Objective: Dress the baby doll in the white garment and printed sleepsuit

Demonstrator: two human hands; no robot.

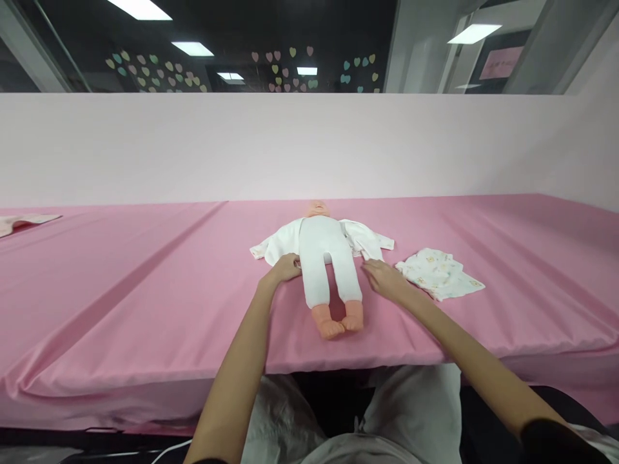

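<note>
A baby doll [318,254] with a white cloth body lies on its back, its bare feet towards me. Beneath it a white baby shirt [283,240] is spread out, sleeves reaching to both sides. My left hand [287,267] is closed on the shirt's lower edge beside the doll's hip; its fingertips are partly hidden. On the other side, my right hand [382,276] pinches the shirt's lower corner, a little apart from the doll's leg. Just right of that hand lies a folded white patterned baby garment [439,274].
A pink sheet [169,290] covers the table, with creases and a front edge close to my lap. A pale cloth [26,222] lies at the far left. Behind the table stands a white wall [242,148] with a dark window [329,29] above it.
</note>
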